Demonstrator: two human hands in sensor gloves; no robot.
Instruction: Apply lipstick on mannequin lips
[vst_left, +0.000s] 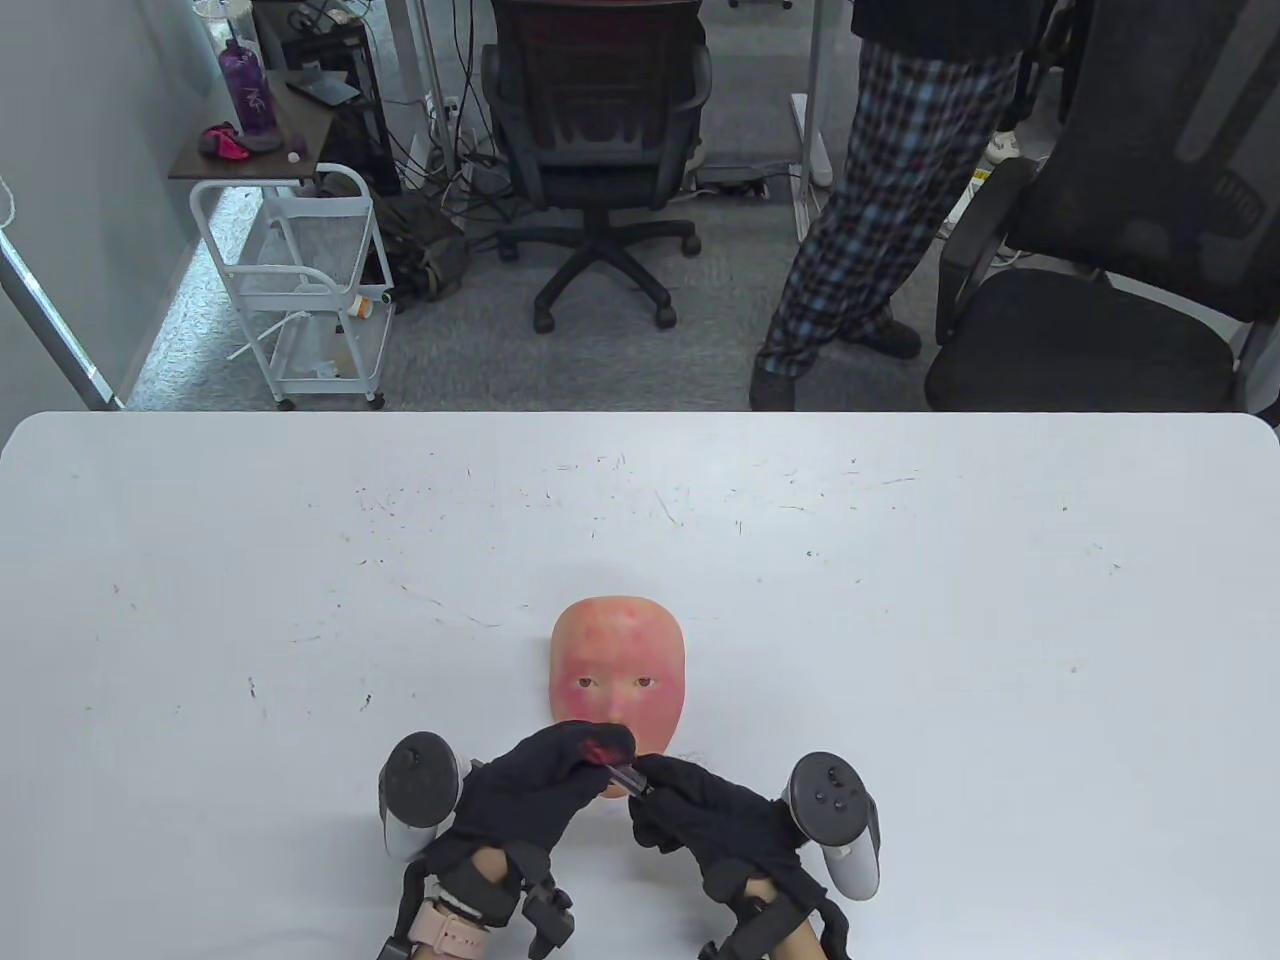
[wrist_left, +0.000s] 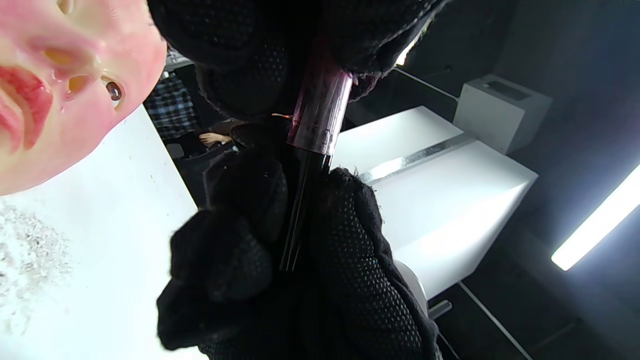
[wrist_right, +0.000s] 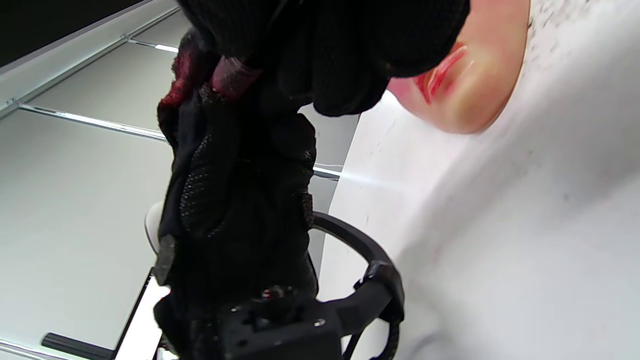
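A skin-coloured mannequin face mask (vst_left: 617, 665) lies face up on the white table (vst_left: 900, 600), its mouth and chin hidden under my hands. Both gloved hands meet over its lower part on one lipstick (vst_left: 628, 776). My left hand (vst_left: 590, 752) grips the translucent pink cap end (wrist_left: 320, 107). My right hand (vst_left: 655, 792) grips the dark body (wrist_left: 300, 215). The left wrist view shows the mask (wrist_left: 85, 115) with red lips (wrist_left: 25, 105) at the top left. The right wrist view shows the red lips (wrist_right: 442, 75) and chin behind my fingers (wrist_right: 350, 55).
The table's near edge is just below my wrists. Red smears mark my left glove's fingertips (vst_left: 600, 748). Beyond the far edge stand two office chairs (vst_left: 600, 130), a white cart (vst_left: 310, 290) and a person in plaid trousers (vst_left: 880, 200).
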